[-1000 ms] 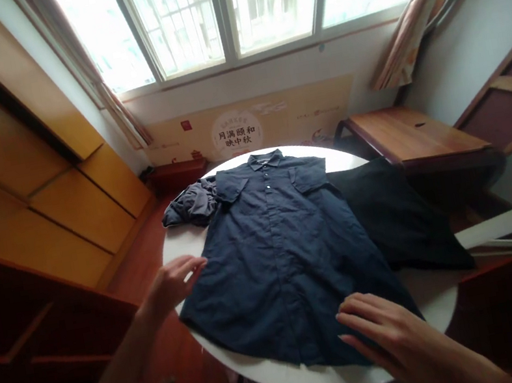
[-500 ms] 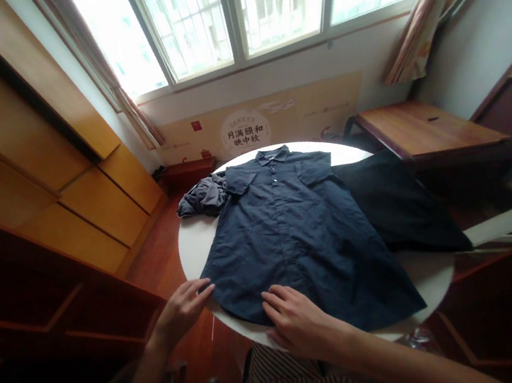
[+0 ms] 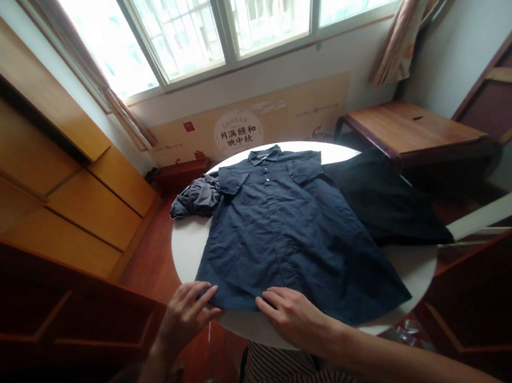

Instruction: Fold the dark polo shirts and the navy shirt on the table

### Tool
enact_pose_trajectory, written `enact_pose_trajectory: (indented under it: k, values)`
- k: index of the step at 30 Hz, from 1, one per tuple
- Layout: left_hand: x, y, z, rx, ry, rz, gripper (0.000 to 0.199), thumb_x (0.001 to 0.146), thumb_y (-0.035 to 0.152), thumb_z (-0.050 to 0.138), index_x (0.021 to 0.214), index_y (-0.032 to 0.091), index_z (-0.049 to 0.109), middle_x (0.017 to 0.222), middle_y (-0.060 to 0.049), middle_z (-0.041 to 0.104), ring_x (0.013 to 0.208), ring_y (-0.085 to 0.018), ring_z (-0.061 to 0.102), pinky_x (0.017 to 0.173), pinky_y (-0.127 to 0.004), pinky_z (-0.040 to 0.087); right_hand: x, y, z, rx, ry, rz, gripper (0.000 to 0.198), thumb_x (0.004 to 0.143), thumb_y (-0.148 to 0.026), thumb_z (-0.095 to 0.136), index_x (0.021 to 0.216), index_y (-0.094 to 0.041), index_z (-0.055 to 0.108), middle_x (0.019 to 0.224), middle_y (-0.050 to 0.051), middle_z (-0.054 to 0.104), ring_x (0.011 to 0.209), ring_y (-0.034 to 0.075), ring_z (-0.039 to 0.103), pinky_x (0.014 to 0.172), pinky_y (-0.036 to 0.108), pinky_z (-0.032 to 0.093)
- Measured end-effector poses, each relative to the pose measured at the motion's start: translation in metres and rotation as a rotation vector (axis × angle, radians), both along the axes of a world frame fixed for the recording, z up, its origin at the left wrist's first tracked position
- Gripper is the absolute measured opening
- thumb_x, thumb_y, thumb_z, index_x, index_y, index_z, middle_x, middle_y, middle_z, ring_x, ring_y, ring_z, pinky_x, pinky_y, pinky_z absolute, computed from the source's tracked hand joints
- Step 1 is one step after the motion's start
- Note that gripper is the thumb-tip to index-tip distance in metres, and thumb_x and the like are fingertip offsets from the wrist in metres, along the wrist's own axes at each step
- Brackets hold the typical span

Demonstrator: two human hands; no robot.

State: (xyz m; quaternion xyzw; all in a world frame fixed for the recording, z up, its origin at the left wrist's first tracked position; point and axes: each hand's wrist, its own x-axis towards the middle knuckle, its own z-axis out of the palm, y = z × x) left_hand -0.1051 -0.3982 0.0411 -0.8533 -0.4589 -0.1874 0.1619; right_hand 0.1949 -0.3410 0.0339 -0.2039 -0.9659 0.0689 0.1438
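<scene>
A: Readable text?
B: Wall banner [image 3: 281, 108], beige, dark Chinese characters: 月满颐和 over 映中秋. Smaller print around it too tiny to read. Red square mark [image 3: 188, 127] at its upper left, not legible.
A: Main item?
B: Navy short-sleeved button-up shirt [image 3: 253, 231], front up, spread on the round white table [image 3: 189, 246]. Collar toward the window [image 3: 267, 4], hem toward the wearer.
A: Fingers?
B: Left hand [image 3: 185, 313] at the hem's left corner, fingers slightly parted, thumb below, cloth edge at the tips. Can't tell if it's pinched. Right hand [image 3: 293, 317] on the hem just left of the placket, fingers bent over the edge, thumb hidden; can't tell whether it grips.
A: Materials?
B: Shirt: matte woven cloth, light wrinkles, pale small buttons near the collar, body flaring to a wide hem. Left of it, a crumpled grey garment [image 3: 197, 196], soft folds. Right, black garment [image 3: 386, 201], flat, partly beyond the table edge. Brown-topped wooden low table [image 3: 417, 123] farther right. Striped fabric [image 3: 279, 379] below, near the wearer.
</scene>
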Motion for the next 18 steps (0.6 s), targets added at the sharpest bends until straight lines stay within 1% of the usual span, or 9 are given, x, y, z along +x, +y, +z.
enact_pose_trajectory:
  k: [3,5,7,9,11,14,16,18]
  values:
    - [0.024,0.007,0.004,-0.031,-0.034,-0.103,0.026,0.094,0.017,0.058,0.119,0.018,0.064,0.109,-0.011,0.068,0.101,-0.022,0.063,0.09,-0.04,0.054,-0.006,0.002,0.005,-0.063,-0.053,0.001,0.011,0.09,-0.012,0.057,0.099,-0.011,0.064,0.096,0.01,0.067,0.088,0.022,0.062,0.079,0.033,0.05]
    - [0.036,0.013,0.008,-0.039,-0.035,-0.161,0.027,0.095,0.011,0.052,0.119,0.016,0.064,0.105,-0.011,0.069,0.098,-0.021,0.063,0.088,-0.039,0.055,-0.007,0.003,0.01,-0.116,-0.072,-0.006,0.01,0.091,-0.012,0.056,0.097,-0.012,0.064,0.096,0.009,0.068,0.086,0.021,0.063,0.078,0.032,0.049]
    - [0.042,0.018,0.011,-0.036,-0.027,-0.192,0.03,0.095,0.009,0.05,0.122,0.015,0.062,0.103,-0.011,0.07,0.096,-0.021,0.063,0.087,-0.039,0.056,-0.005,0.005,0.015,-0.163,-0.079,-0.012,0.011,0.092,-0.012,0.054,0.097,-0.013,0.064,0.096,0.008,0.068,0.086,0.02,0.063,0.078,0.03,0.048]
    - [0.041,0.021,0.012,-0.03,-0.011,-0.204,0.033,0.095,0.008,0.048,0.125,0.014,0.059,0.104,-0.012,0.069,0.096,-0.021,0.063,0.087,-0.038,0.057,-0.001,0.007,0.02,-0.182,-0.067,-0.009,0.012,0.093,-0.011,0.052,0.098,-0.013,0.063,0.096,0.008,0.068,0.085,0.019,0.063,0.078,0.029,0.047]
    - [0.034,0.021,0.009,-0.029,0.03,-0.199,0.036,0.094,0.006,0.047,0.128,0.012,0.057,0.108,-0.013,0.068,0.099,-0.021,0.063,0.088,-0.038,0.057,0.003,0.008,0.022,-0.171,-0.05,0.019,0.012,0.094,-0.011,0.052,0.098,-0.013,0.063,0.097,0.007,0.067,0.086,0.018,0.062,0.078,0.029,0.046]
    - [0.022,0.016,0.002,-0.029,0.092,-0.13,0.041,0.091,0.001,0.047,0.129,0.01,0.057,0.111,-0.014,0.067,0.099,-0.023,0.064,0.087,-0.039,0.059,0.007,0.009,0.019,-0.129,-0.051,0.084,0.009,0.093,-0.012,0.053,0.096,-0.014,0.062,0.097,0.007,0.066,0.088,0.019,0.06,0.08,0.03,0.045]
    - [0.014,0.01,-0.001,-0.04,0.118,-0.089,0.044,0.087,-0.002,0.047,0.128,0.011,0.059,0.111,-0.014,0.066,0.098,-0.022,0.064,0.087,-0.038,0.06,0.008,0.01,0.017,-0.112,-0.075,0.114,0.007,0.093,-0.014,0.055,0.096,-0.014,0.062,0.096,0.006,0.066,0.088,0.019,0.06,0.08,0.031,0.045]
    - [0.008,0.004,-0.002,-0.052,0.149,-0.085,0.047,0.084,-0.005,0.046,0.126,0.013,0.061,0.112,-0.013,0.065,0.1,-0.021,0.063,0.088,-0.037,0.06,0.007,0.011,0.016,-0.107,-0.105,0.128,0.006,0.092,-0.016,0.057,0.096,-0.015,0.062,0.095,0.006,0.066,0.089,0.02,0.059,0.079,0.032,0.044]
